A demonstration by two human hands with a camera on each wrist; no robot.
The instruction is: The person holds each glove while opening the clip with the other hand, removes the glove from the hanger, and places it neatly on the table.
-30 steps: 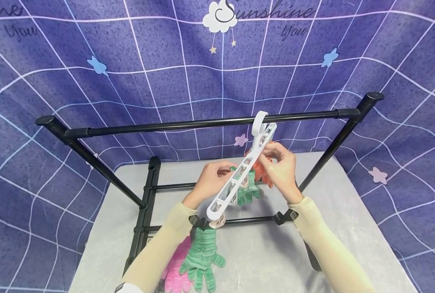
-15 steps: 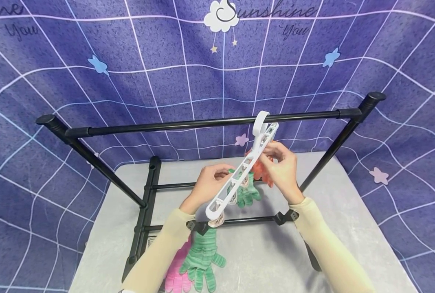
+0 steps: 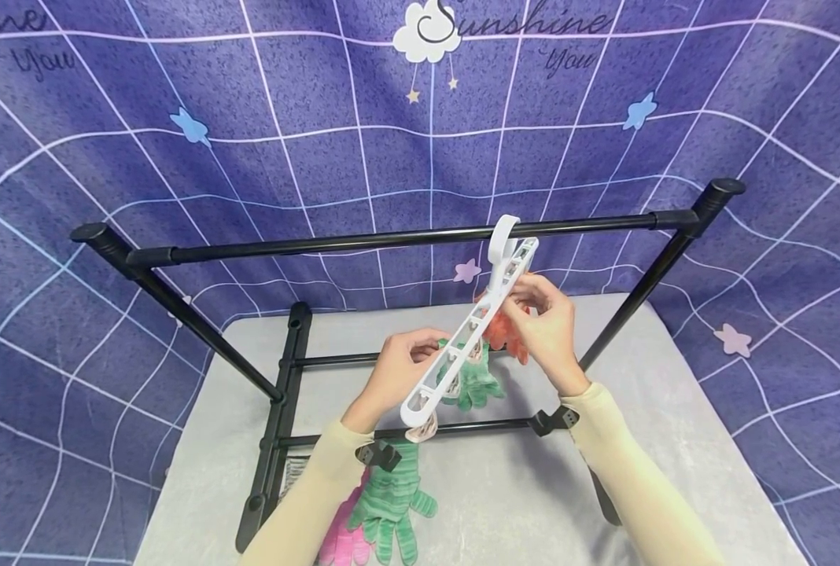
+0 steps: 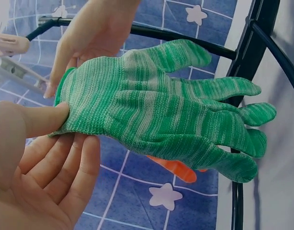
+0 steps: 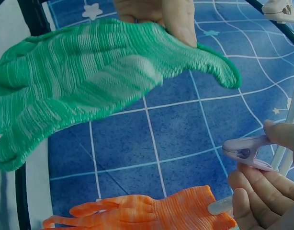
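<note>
My left hand [image 3: 395, 373] pinches the cuff of a green striped knit glove [image 4: 137, 96] between thumb and fingers. The glove's fingers hang free, pointing away from the hand. My right hand [image 3: 546, 330] pinches a pale clothes peg [image 5: 250, 149] on the white clip hanger [image 3: 502, 236]; the peg's jaws are apart from the green cuff. Below it in the right wrist view, an orange glove [image 5: 161, 211] hangs by its cuff from another peg [image 5: 220, 206]. The hanger hooks over the black rack's top bar [image 3: 363, 242].
On the grey table [image 3: 505, 495] lie another green glove [image 3: 392, 491] and a pink glove [image 3: 349, 534], partly hidden by my left sleeve. More pegs [image 3: 422, 428] dangle from the hanger's near end. The rack's left base [image 3: 278, 424] stands beside them, with a purple curtain behind.
My left hand has shifted slightly down and left, and the green glove has dropped a little with it. The right hand stays nearly still at the peg.
</note>
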